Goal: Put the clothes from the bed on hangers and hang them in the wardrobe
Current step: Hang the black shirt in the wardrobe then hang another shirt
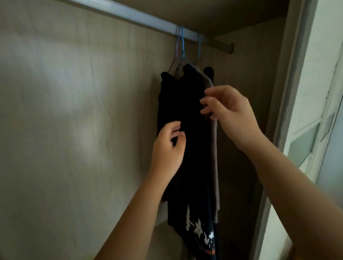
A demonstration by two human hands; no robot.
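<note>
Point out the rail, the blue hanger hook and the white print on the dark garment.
Rail [116, 11], head view, on its bare middle stretch.
Blue hanger hook [182, 42], head view, on the stem below the rail.
White print [199, 229], head view, near the dark garment's lower hem.

Dark clothes [188, 115], seemingly on hangers [181, 50]

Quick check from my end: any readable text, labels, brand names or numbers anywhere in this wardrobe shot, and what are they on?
None can be read.
Dark garment: a white splattered print near its hem, with an orange strip below it; shapes only, no letters legible.
Hangers, rail, taupe garment: no visible markings.
</note>
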